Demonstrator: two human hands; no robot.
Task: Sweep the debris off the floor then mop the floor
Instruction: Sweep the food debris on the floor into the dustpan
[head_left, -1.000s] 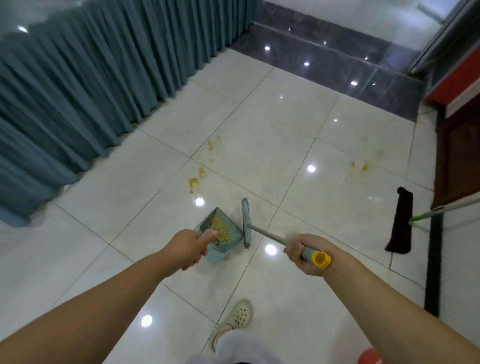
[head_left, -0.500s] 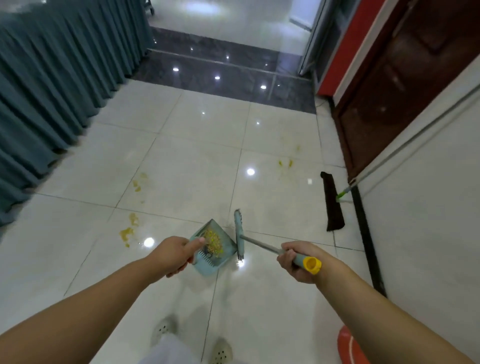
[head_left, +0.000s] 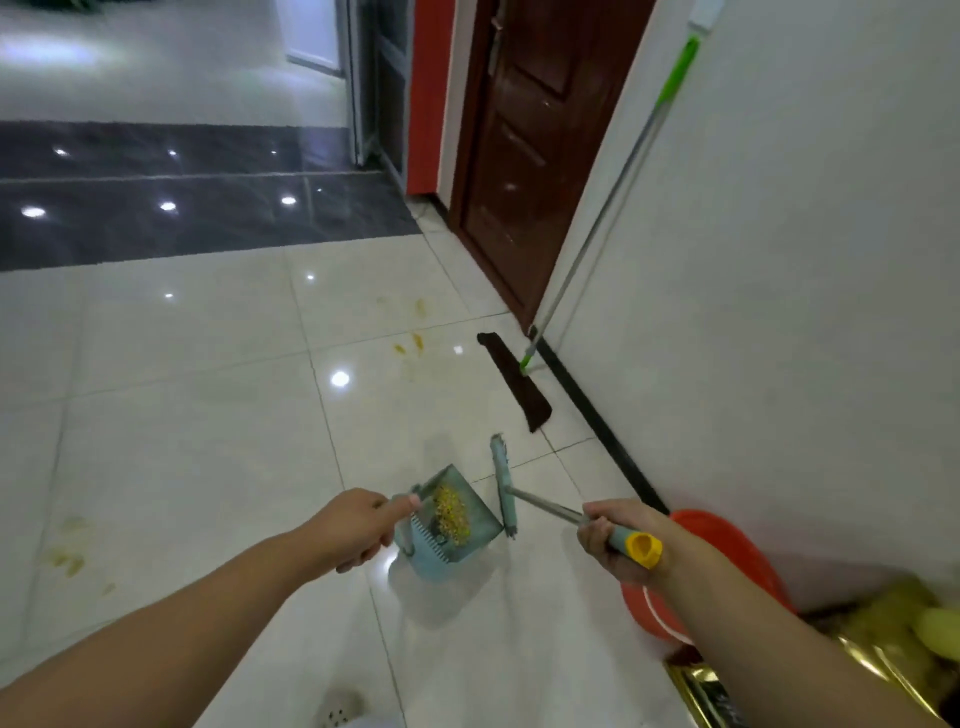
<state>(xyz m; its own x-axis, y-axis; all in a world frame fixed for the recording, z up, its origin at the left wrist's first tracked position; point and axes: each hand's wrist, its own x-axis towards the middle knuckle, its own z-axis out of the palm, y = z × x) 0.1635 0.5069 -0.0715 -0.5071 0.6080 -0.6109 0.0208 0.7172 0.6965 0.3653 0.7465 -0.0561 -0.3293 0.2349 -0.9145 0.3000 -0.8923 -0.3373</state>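
My left hand (head_left: 358, 527) grips the handle of a teal dustpan (head_left: 449, 525), held above the floor with yellow debris (head_left: 451, 512) piled inside. My right hand (head_left: 615, 538) holds the yellow-capped handle of a small teal broom (head_left: 503, 491), whose head hangs just right of the pan. A mop (head_left: 519, 382) with a dark flat head and a green-and-silver pole leans against the right wall. Yellow stains (head_left: 410, 343) mark the white tiles ahead, and more stains (head_left: 67, 556) lie at the left.
A red bucket (head_left: 701, 535) stands by the wall under my right arm, beside a shiny gold object (head_left: 883, 649). A brown door (head_left: 524, 156) and red frame sit ahead on the right. Dark tiles (head_left: 182, 208) cross the floor farther on. My shoe (head_left: 337, 714) shows below.
My view has swung right, toward the wall, mop and red bucket; the curtain has left the frame. Both hands keep the dustpan and broom, carried rightward with the debris still in the pan.
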